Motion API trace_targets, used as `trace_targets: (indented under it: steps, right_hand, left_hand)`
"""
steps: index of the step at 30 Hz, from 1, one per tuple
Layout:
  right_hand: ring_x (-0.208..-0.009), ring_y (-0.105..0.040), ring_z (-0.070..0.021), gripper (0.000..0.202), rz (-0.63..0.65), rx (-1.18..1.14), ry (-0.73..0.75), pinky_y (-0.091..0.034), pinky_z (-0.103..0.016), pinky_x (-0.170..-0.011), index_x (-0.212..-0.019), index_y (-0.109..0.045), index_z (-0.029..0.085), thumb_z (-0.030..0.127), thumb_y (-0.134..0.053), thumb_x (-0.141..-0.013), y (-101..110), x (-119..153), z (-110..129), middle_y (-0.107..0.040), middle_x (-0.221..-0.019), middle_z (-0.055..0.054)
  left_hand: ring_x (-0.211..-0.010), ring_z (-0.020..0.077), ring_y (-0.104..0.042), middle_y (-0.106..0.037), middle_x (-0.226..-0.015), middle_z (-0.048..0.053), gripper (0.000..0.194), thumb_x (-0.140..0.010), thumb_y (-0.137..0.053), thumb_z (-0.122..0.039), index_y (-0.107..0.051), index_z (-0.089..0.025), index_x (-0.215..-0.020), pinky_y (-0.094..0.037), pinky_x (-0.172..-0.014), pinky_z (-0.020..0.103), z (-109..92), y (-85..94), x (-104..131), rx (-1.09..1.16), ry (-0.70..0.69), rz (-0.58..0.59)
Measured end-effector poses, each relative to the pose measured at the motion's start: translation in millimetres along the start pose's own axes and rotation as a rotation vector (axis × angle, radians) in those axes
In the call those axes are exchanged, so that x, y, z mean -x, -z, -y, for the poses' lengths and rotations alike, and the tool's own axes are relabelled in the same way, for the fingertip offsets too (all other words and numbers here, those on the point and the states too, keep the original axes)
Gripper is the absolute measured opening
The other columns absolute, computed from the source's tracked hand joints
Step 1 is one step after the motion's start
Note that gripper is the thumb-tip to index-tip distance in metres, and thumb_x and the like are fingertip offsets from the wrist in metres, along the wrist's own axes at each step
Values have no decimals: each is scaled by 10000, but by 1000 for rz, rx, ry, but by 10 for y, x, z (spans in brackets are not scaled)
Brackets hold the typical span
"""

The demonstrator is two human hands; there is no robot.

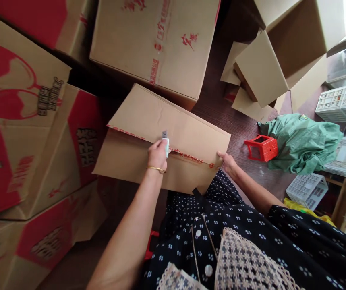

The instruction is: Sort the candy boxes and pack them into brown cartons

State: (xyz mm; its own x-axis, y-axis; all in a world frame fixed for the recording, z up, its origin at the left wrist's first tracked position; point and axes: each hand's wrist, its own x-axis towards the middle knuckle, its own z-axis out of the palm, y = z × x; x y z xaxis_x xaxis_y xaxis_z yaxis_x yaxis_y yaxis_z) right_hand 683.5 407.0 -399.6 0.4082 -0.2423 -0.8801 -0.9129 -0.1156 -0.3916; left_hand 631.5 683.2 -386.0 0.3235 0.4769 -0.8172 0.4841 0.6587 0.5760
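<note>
A flattened cardboard box [187,125] lies tilted across the lap, its seam lined with red printed tape. My left hand [158,156], with a gold bangle at the wrist, is closed around a box cutter [165,141] with a pale handle, over the middle of the cardboard beside the taped seam. The blade end points away from the body. My right hand [227,162] grips the right end of the cardboard near the seam, thumb on top; its other fingers are partly hidden.
A large taped carton [154,44] stands just beyond the cardboard. Red-printed cartons [48,161] are stacked at the left. On the right are an open box [263,68], a red stool [262,148], green cloth [305,141] and a white crate [307,189].
</note>
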Motion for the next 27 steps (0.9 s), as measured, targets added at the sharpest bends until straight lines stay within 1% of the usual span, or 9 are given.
trace_targets:
  steps: [2,4,8,12,15,19,21,23,27]
  right_hand:
    - [-663,-678,-136,53,-25,-28,-38,-563,-244,-684,-944,-668,145,152,-656,-892,-22,20,17,-738,-772,-26]
    - [-653,-674,-136,46,-39,-46,-60,-562,-245,-672,-941,-669,139,143,-644,-903,-36,37,27,-738,-765,-27]
    - [-649,-672,-133,43,-43,-52,-76,-550,-231,-639,-958,-660,138,157,-653,-920,-38,74,39,-751,-792,-27]
    - [-685,-691,-137,58,-11,-20,-83,-546,-220,-631,-978,-670,133,165,-655,-932,-45,151,91,-768,-841,-44]
    - [-692,-696,-138,78,-23,42,-92,-534,-217,-611,-980,-681,132,191,-652,-938,-66,216,145,-770,-846,-47]
    - [-707,-698,-139,82,-58,76,-93,-524,-214,-597,-948,-671,138,215,-648,-934,-88,257,170,-772,-871,-50]
    - [-723,-702,-138,76,-70,75,-100,-524,-208,-598,-936,-663,145,220,-653,-931,-91,256,169,-773,-893,-51]
    - [-728,-702,-140,69,-76,80,-116,-530,-208,-606,-927,-659,145,213,-649,-934,-88,252,173,-769,-881,-53]
    - [-706,-691,-150,77,-66,107,-145,-547,-224,-604,-944,-649,140,207,-614,-956,-77,258,205,-744,-792,-48]
  left_hand:
    - [-586,87,-487,-514,-598,-45,172,-618,-674,-298,-556,-182,-669,-492,-604,223,-17,9,73,94,23,-1]
    - [-602,85,-491,-513,-613,-46,179,-618,-673,-296,-550,-184,-684,-490,-626,221,-41,-8,132,124,27,-18]
    - [-573,80,-449,-470,-607,-52,164,-643,-649,-302,-545,-183,-688,-487,-611,230,-92,-68,177,54,25,-136]
    - [-593,90,-460,-453,-618,-57,197,-641,-654,-325,-515,-194,-688,-550,-660,276,-134,-50,153,54,1,-150]
    - [-580,90,-442,-435,-605,-58,182,-650,-645,-325,-526,-194,-693,-533,-610,253,-154,-57,154,38,-10,-176]
    - [-572,93,-445,-453,-603,-46,154,-688,-634,-318,-562,-185,-709,-464,-531,210,-134,-138,182,-10,-68,-228]
    - [-569,96,-446,-462,-605,-42,157,-707,-629,-324,-556,-185,-698,-451,-522,208,-101,-160,185,-6,-94,-233]
    - [-570,93,-442,-460,-612,-43,172,-711,-633,-332,-546,-186,-685,-475,-550,217,-64,-149,178,7,-100,-221]
    - [-596,95,-476,-451,-634,-54,193,-686,-645,-340,-522,-192,-702,-558,-673,271,-39,-87,168,131,-31,-181]
